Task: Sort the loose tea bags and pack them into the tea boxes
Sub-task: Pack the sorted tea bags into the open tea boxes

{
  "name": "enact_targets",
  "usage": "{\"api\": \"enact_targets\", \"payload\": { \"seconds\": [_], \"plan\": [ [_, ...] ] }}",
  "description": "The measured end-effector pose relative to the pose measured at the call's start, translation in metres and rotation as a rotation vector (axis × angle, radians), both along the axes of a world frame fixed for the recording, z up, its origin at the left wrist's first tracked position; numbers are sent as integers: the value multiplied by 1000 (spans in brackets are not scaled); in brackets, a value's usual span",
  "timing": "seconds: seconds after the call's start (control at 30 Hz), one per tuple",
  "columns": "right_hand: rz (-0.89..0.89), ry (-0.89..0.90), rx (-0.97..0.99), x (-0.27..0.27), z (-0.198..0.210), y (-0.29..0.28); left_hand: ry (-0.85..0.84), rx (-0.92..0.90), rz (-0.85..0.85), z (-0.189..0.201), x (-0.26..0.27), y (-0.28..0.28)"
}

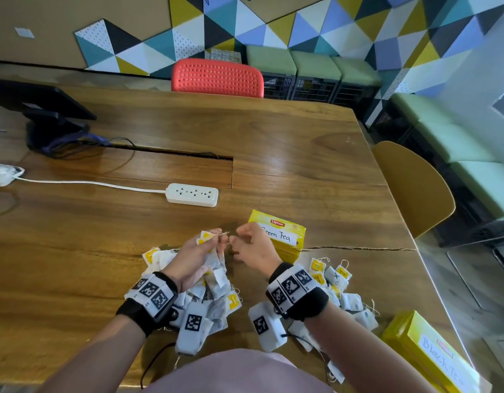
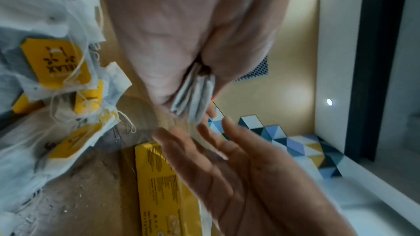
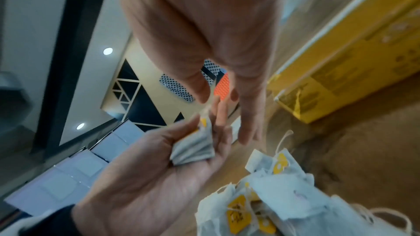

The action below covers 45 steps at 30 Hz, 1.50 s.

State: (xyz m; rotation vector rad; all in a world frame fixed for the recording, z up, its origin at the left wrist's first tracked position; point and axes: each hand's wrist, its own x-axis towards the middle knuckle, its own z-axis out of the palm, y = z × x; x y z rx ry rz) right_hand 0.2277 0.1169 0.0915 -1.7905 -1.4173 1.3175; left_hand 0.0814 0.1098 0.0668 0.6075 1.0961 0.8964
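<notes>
A small stack of tea bags [image 1: 214, 259] sits pinched in the left hand [image 1: 192, 259], raised above the loose tea bag pile [image 1: 214, 302] on the wooden table [image 1: 273, 154]. The right hand [image 1: 253, 246], fingers loosely curled, appears to pinch a string by the stack's tags; I cannot tell for sure. The Green Tea box [image 1: 284, 236] lies just beyond the right hand, the nearer one; the Black Tea box [image 1: 432, 353] lies well to the right.
</notes>
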Motion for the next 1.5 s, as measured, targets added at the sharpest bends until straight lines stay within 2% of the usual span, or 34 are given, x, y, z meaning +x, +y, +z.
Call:
{"api": "enact_targets", "payload": {
  "seconds": [0.1,0.2,0.3,0.43,0.53,0.63,0.73,0.83,0.93,1.0,1.13,1.2,1.3,1.43,1.5],
  "plan": [
    [42,259,-196,-9,5,-5,31,140,28,7,8,-2],
    [81,339,-195,-12,6,-8,101,246,-46,15,18,-2],
    [83,311,-157,-3,4,-7,198,354,-227,17,21,4],
    [22,223,-140,30,-2,-7,452,481,-429,16,24,26],
    [-152,298,-150,62,-7,-10,761,639,-513,13,35,54],
    [-212,313,-109,88,-12,-20,1076,800,-746,6,52,87],
    [-208,249,-111,101,-16,-26,1229,767,-1057,2,71,106],
    [-189,183,-102,103,-18,-29,1302,711,-1195,3,81,115],
    [-189,147,-67,102,-15,-28,1320,698,-1171,8,79,116],
    [-168,73,-10,103,-14,-23,1263,658,-1106,11,72,113],
    [-89,-155,164,101,-12,-8,1018,560,-830,13,53,105],
    [-46,-268,205,97,-9,3,983,531,-685,12,43,99],
    [28,-383,162,86,-6,20,1049,470,-575,6,34,90],
    [172,-567,91,72,-16,44,902,392,-502,-1,30,86],
    [257,-664,41,67,-23,55,901,415,-480,1,31,85]
  ]
}}
